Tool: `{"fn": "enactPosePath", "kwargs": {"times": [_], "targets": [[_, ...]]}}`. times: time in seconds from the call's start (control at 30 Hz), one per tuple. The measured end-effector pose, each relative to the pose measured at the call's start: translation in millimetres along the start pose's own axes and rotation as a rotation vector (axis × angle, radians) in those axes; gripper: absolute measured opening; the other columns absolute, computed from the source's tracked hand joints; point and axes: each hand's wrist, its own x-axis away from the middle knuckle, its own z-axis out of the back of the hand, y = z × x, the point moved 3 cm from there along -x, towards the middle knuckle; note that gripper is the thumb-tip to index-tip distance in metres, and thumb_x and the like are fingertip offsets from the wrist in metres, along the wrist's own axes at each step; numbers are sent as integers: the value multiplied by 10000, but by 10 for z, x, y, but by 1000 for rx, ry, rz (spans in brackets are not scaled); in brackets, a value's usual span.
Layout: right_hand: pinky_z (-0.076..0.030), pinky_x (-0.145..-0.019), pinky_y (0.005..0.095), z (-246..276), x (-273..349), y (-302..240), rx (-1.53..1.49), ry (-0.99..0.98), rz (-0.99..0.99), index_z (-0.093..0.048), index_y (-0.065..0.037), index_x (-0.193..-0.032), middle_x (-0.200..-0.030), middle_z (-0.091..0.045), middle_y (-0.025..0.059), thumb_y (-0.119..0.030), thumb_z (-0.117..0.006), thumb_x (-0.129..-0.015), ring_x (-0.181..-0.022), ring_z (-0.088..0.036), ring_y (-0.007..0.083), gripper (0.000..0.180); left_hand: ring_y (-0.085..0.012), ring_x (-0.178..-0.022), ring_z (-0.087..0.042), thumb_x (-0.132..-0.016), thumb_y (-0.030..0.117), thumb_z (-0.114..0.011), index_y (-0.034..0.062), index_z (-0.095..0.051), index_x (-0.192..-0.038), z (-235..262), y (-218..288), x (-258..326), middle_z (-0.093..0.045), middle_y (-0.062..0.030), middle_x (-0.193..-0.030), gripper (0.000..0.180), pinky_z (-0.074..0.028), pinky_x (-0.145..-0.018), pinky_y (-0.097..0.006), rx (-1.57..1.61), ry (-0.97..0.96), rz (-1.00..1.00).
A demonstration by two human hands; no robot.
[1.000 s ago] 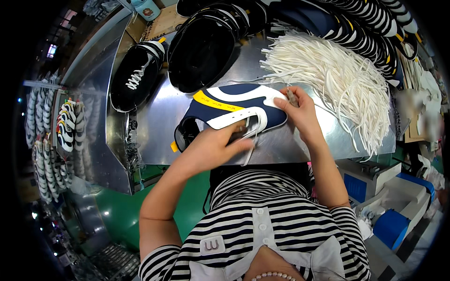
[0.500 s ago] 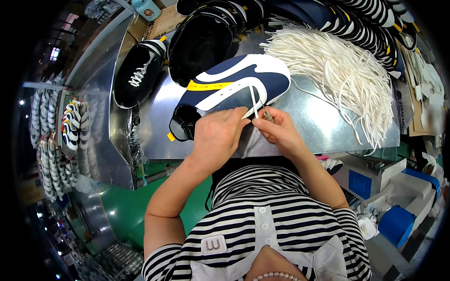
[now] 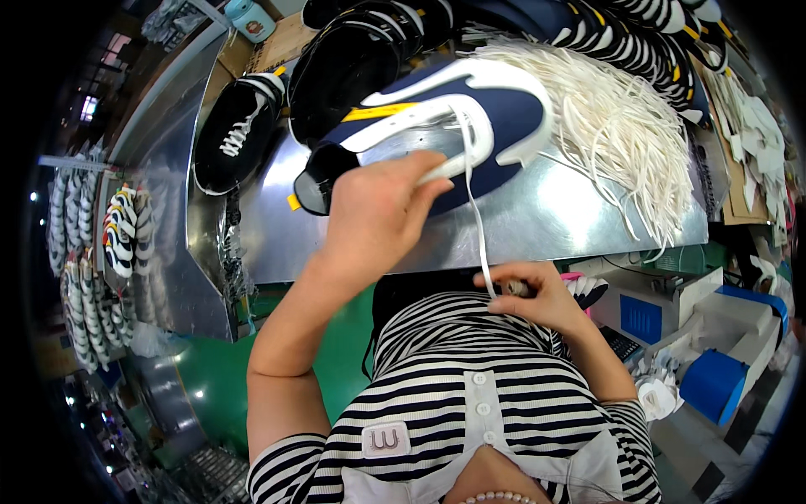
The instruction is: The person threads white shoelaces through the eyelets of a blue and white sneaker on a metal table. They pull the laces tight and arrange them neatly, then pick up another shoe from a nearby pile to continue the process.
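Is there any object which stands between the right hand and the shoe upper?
Nothing visible does: the white lace runs unblocked from the upper to the right hand, past the edge of the table. The left hand holds the upper beside the lace, not across it.

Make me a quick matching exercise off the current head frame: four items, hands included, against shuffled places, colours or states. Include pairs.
Column 1
1. left hand
2. lace heap
3. bottle
4. right hand

Column 2
A. light blue
B. holds a white lace strand
C. grips the navy-and-white shoe upper
D. on the right part of the metal table

Pairs: 1-C, 2-D, 3-A, 4-B
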Motion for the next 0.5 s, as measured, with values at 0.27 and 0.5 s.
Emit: {"fn": "enactPosePath", "kwargs": {"times": [0.27, 0.5], "targets": [[-352, -510, 203, 20, -355, -473, 492, 127, 179, -700, -18, -1095, -634, -531, -49, -152, -718, -880, -536, -457, 42, 254, -257, -643, -643, -789, 84, -759, 53, -681, -965, 217, 231, 18, -674, -92, -754, 195, -471, -586, -352, -222, 172, -218], [-332, -515, 189, 77, -708, -804, 12, 77, 284, -690, -5, -1102, -674, -544, -24, -169, -627, -961, -584, -447, 24, 226, -264, -638, -643, -765, 77, -764, 52, -667, -984, 284, 300, -13, -670, -87, -741, 241, -473, -575, -355, -307, 188, -255]]}}
